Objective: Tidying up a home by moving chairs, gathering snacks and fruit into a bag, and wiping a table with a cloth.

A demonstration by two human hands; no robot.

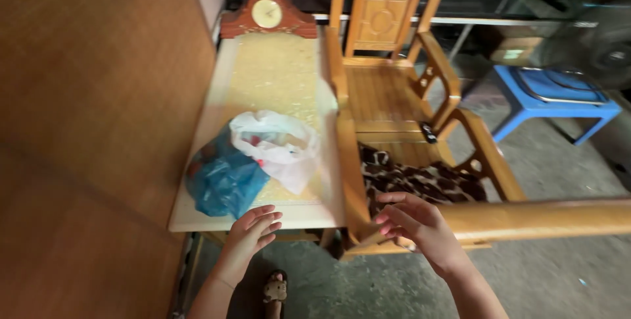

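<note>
Two wooden armchairs (pixel 388 89) stand in a row to the right of a pale low table (pixel 276 75), whose long axis runs away from the person toward a wooden mantel clock (pixel 267 13) at its far edge. A leopard-print cloth (pixel 420 181) lies on the nearer chair's seat. Near the table's near edge, a blue plastic bag (pixel 223 184) rests against a white plastic bag (pixel 279 145), whose open mouth faces up. The left hand (pixel 253 230) hovers over the near edge just beside the blue bag, fingers loosely spread, holding nothing. The right hand (pixel 417 223) is open and empty, fingers pointing left over the near chair's front rail.
</note>
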